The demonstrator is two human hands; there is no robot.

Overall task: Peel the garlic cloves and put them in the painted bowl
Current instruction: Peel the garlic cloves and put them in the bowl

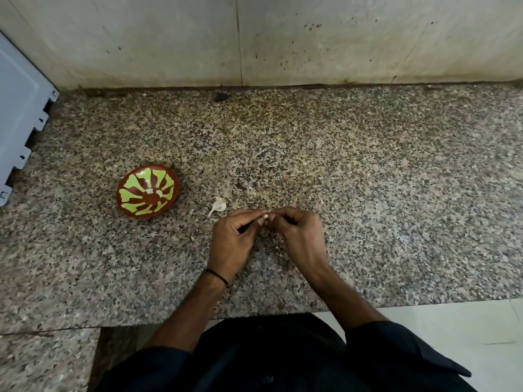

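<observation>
The garlic clove (pixel 266 215) sits low in the middle of my view, a small white nub pinched between the two hands just above the granite counter (pixel 368 179). The left hand (pixel 232 239) nips it between thumb and forefinger with the other fingers curled under. The right hand (pixel 297 236) meets it from three o'clock, fingertips closed on the clove's far end. How much skin is left I cannot tell, as the fingers cover most of it.

I judge this step to be stripping the skin. To do it well, I would hold the clove steady with the left pinch and let the right thumbnail catch the papery edge at the tip, then pull along the length rather than across. I would keep the grip light enough that the clove does not squirt out onto the speckled stone, where it would be hard to find.

At ten o'clock from the left hand, just beside it, lies the rest of the garlic head (pixel 218 206), pale and papery. Further out at nine o'clock stands the painted bowl (pixel 128 195), brown with green petals, with two pale pieces (pixel 160 192) in its bottom that look like peeled cloves. The drop is a short reach left, well apart from the counter edge.
</observation>
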